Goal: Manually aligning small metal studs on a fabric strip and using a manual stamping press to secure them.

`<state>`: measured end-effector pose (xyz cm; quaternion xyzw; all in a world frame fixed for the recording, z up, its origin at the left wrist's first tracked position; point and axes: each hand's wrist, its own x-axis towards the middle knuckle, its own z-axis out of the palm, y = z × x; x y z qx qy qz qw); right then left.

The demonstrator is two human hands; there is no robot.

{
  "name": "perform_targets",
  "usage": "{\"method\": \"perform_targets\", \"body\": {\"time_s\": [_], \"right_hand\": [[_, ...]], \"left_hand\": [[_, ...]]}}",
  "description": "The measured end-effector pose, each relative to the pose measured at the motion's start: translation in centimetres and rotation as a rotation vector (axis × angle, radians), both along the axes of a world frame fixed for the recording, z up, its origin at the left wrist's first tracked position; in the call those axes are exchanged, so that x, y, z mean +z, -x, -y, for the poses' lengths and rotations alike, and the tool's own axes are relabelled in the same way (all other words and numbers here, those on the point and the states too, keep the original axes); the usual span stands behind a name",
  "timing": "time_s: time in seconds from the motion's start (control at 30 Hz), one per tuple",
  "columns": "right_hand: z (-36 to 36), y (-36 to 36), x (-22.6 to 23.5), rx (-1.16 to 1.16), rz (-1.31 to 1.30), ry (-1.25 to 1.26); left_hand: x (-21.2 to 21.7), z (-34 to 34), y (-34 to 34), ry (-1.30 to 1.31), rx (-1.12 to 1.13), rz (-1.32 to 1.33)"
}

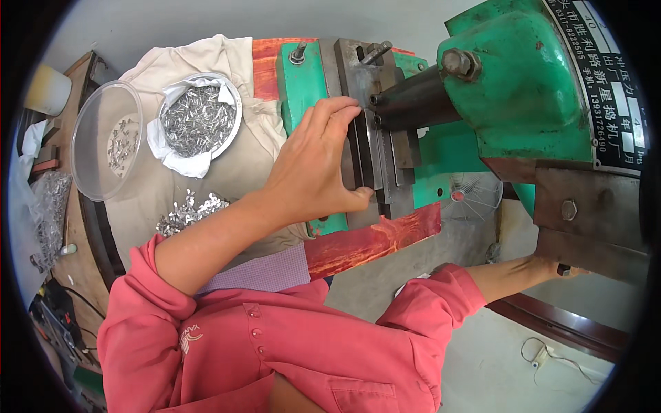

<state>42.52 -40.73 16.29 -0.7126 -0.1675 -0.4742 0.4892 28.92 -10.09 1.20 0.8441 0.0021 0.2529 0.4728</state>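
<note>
My left hand (317, 155) reaches over the bed of a green press (537, 82). Its thumb and fingers are spread wide along the near-left edge of a steel die block (379, 155), and the fingertips appear to touch it. Nothing shows in the gap between them. Just above the block sits the dark cylindrical ram (416, 100). My right arm stretches out to the right, and my right hand (551, 267) is mostly hidden behind a steel part of the press. Whether its fingers grip anything cannot be seen.
On a beige cloth left of the press stand a cloth-lined bowl (235, 127) of small metal pins and a clear plastic tub (86, 148) with few small parts. A loose pile of shiny metal pieces (189, 213) lies nearer. A fan (475, 196) stands on the floor beyond.
</note>
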Motion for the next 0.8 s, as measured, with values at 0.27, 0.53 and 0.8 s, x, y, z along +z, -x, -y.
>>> {"method": "perform_targets", "body": {"time_s": [0.27,0.53,0.8], "right_hand": [[-8.8,5.1,-2.5,0.149,-0.008,-0.118],[-0.1,-0.4,2.3,0.159,0.052,-0.253],[1.4,1.4,7.9,-0.067,0.03,-0.192]], "left_hand": [[0.0,-0.1,0.1,0.009,-0.04,-0.008],[-0.2,-0.2,-0.2,-0.037,-0.082,0.022],[-0.2,-0.4,0.6,-0.104,0.001,0.091]]}}
